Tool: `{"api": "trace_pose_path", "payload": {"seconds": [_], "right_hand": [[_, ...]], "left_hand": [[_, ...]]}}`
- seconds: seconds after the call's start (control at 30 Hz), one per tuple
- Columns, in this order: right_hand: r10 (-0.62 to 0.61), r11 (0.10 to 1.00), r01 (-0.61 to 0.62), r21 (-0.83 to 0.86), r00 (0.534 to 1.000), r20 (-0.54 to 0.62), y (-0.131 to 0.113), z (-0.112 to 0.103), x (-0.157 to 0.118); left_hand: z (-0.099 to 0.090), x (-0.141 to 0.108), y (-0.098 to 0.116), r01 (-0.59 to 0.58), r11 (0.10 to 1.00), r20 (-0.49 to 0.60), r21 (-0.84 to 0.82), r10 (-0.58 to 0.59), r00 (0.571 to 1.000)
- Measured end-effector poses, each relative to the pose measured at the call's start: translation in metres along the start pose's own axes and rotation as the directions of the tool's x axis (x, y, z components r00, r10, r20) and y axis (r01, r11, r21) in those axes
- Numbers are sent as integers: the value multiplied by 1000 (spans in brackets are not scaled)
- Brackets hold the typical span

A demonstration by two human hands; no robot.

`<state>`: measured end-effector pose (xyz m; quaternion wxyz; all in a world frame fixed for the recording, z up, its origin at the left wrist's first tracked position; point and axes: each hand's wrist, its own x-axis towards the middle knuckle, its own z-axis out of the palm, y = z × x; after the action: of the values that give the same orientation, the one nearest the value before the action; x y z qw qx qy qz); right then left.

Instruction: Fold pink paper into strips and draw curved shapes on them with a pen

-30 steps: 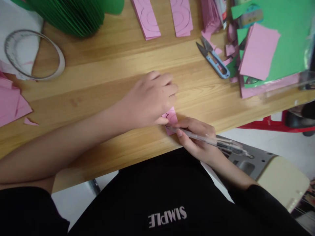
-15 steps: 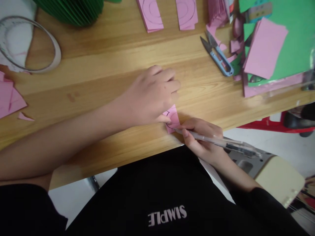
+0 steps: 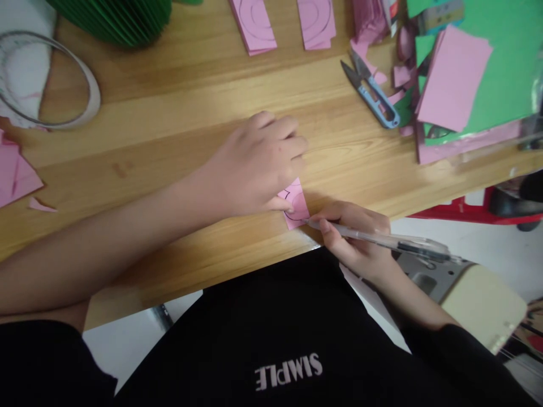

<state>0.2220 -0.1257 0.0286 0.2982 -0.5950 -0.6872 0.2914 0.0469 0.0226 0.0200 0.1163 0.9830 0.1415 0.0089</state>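
A small piece of pink paper (image 3: 297, 210) lies near the table's front edge, with dark curved pen lines on it. My left hand (image 3: 267, 161) is curled over its upper part, the thumb pressing on the paper; the fingertips are hidden beneath the hand. In my right hand (image 3: 360, 234) is a clear pen (image 3: 392, 241), pinched between thumb and fingers. Its tip touches the paper's lower right edge, at the end of a curved line.
Blue thread snips (image 3: 373, 93) lie open beside pink scraps. Pink cards (image 3: 456, 79) rest on green sheets (image 3: 509, 62) at right. Marked pink papers (image 3: 258, 34) lie at the back. At left are a tape ring (image 3: 94, 93) and a green pleated object (image 3: 119, 20).
My right hand and the pen have moved slightly right, the tip sliding along the paper's lower edge. The curved line is longer. My left hand stays on the paper.
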Motion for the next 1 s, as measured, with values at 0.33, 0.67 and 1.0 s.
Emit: {"api": "trace_pose_path", "payload": {"seconds": [0.33, 0.67, 1.0], "right_hand": [[16, 1000, -16, -18, 1000, -19, 2, -3, -2], [58, 998, -58, 4, 998, -38, 7, -4, -4], [111, 992, -106, 65, 991, -75, 7, -4, -7]], "left_hand": [[-1, -1, -1, -40, 991, 18, 127, 38, 999], [1, -1, 0, -10, 1000, -4, 2, 10, 1000], [-1, -1, 1, -7, 1000, -4, -27, 6, 1000]]}}
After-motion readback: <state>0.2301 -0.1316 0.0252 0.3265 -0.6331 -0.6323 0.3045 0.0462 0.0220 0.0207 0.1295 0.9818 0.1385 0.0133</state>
